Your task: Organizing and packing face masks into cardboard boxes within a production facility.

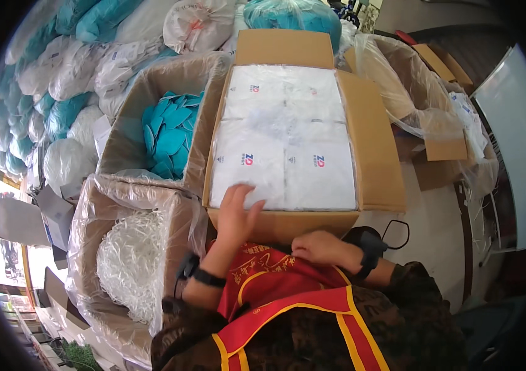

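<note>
An open cardboard box (278, 224) stands right in front of me, filled with flat white packs (253, 179) side by side under clear plastic film. My left hand (237, 213) is over the box's near left corner, its fingers apart and holding nothing, the tips over a white pack. Just short of the box's near wall is my right hand (320, 247), with its fingers curled together beside my red apron (263, 266). Whatever those fingers may hold is hidden. Black bands circle both wrists.
Left of the box, a plastic-lined carton (114, 139) holds teal pieces (173, 133); a nearer lined carton (83, 235) contains white strips (130, 266). Filled bags (68, 65) pile up behind. At the right are another lined carton (386, 77) and a white board (510, 148).
</note>
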The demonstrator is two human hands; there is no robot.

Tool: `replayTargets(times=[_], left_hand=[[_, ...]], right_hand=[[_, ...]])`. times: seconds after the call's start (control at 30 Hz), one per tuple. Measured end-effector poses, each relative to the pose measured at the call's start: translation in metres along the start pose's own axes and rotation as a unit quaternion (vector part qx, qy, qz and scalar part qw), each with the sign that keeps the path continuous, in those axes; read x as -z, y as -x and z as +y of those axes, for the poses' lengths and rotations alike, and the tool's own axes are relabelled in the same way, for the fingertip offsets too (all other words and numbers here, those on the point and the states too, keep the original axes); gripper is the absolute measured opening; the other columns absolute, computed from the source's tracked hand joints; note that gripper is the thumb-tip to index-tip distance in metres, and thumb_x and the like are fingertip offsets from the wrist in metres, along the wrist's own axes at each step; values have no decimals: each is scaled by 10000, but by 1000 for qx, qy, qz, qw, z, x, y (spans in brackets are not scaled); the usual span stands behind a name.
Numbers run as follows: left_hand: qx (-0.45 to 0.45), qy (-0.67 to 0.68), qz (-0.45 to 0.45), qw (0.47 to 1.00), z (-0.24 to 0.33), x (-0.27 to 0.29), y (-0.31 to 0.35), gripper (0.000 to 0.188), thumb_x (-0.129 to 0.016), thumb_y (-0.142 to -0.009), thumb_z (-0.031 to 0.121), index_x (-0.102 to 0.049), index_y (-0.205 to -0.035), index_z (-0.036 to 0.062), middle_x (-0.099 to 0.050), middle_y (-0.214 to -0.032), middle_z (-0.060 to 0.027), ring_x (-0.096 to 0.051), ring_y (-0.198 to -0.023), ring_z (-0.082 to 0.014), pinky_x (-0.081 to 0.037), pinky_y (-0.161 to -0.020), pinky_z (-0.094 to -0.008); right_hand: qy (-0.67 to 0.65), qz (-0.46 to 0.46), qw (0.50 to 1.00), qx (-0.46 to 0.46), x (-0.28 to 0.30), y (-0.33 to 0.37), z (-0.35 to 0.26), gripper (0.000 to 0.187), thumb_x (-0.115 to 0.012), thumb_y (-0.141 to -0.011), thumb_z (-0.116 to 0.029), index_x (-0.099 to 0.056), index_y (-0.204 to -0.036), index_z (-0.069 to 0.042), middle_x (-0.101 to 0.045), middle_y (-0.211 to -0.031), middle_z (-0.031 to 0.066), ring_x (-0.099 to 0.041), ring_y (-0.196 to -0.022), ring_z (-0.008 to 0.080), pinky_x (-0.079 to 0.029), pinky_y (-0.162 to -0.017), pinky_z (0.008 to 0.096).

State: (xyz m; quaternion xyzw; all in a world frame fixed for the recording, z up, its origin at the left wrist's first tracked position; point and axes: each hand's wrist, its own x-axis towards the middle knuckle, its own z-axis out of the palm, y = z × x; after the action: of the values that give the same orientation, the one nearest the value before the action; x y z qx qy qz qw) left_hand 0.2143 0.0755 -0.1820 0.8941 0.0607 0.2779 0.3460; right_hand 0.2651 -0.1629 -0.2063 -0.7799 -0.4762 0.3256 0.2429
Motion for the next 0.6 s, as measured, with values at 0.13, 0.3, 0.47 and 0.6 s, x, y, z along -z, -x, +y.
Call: replayTargets(times=[0.13,0.3,0.47,0.6], left_hand=[[-94,-227,-16,969,-21,-56,-16,391,-749,-704,240,-622,-1040,86,-562,-1169,-128,-526,-1070,-312,-410,-904,-437],[-29,-150,-136,979,-25,-64,-27,261,-738,-735,240,-640,-921,85,-608,-1031,-115,-567,-968,-277,-442,-827,-379],[206,155,-106,960,-18,-9,-27,151,-654,-862,167,-575,-863,39,-576,-767,-17,-476,-664,-79,-417,-598,-236],[324,408,114,846,26,91,-6,200,-619,-847,45,-550,-1034,56,-603,-961,-47,-574,-904,-138,-456,-832,-281]], right_hand=[[56,219,972,60,58,-9,11,182,-628,-795,-171,-581,-933,-62,-585,-882,152,-584,-857,355,-478,-736,422],[155,298,942,13,91,-36,51,395,-732,-713,-153,-590,-1073,-74,-527,-1113,120,-531,-1046,310,-469,-855,393],[43,191,978,-72,101,-54,72,261,-690,-751,-157,-598,-976,-64,-590,-1025,152,-581,-929,338,-475,-793,409],[64,116,987,-88,105,-31,67,184,-637,-783,-146,-589,-938,-59,-611,-968,170,-596,-860,351,-475,-757,418]])
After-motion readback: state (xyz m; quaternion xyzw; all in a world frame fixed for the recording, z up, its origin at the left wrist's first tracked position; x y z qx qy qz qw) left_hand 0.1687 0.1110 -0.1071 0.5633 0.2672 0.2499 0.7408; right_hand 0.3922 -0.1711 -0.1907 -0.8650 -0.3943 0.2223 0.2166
